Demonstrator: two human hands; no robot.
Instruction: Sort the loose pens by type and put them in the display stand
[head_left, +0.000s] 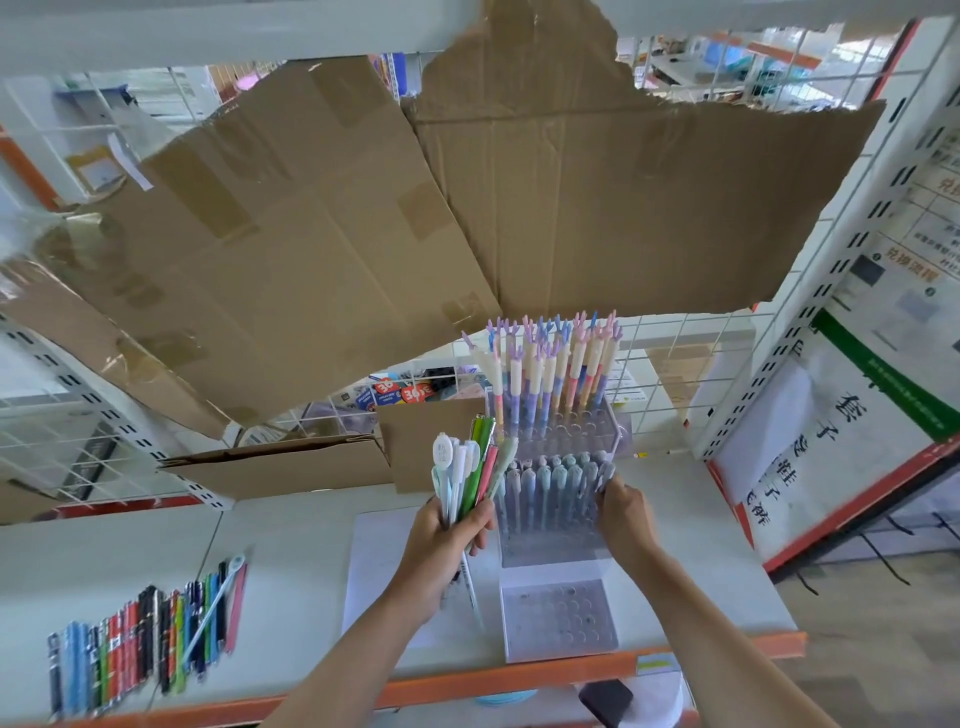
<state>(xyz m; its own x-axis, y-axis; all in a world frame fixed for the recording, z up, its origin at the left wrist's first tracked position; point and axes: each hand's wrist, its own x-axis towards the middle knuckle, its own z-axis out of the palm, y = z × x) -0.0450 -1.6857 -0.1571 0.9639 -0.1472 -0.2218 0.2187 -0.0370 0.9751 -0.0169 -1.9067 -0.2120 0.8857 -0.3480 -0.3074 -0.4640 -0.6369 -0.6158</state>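
The left hand (447, 551) is wrapped around a fanned bunch of pens (467, 473), gripping low on the barrels so the caps stand up. The right hand (623, 512) has its fingers curled onto the right end of the middle tier of the clear acrylic display stand (558, 618), among the pale blue capped pens (553, 480) already seated there. Behind them, the top tier holds antler-topped pens (550, 364); the front tier's holes are bare. More loose pens (145, 649) lie in a row at the left of the white shelf (291, 545). The pens look light, stiff and smooth, so a bunch may slip; each is probably best pinched mid-barrel and lowered straight into a hole.
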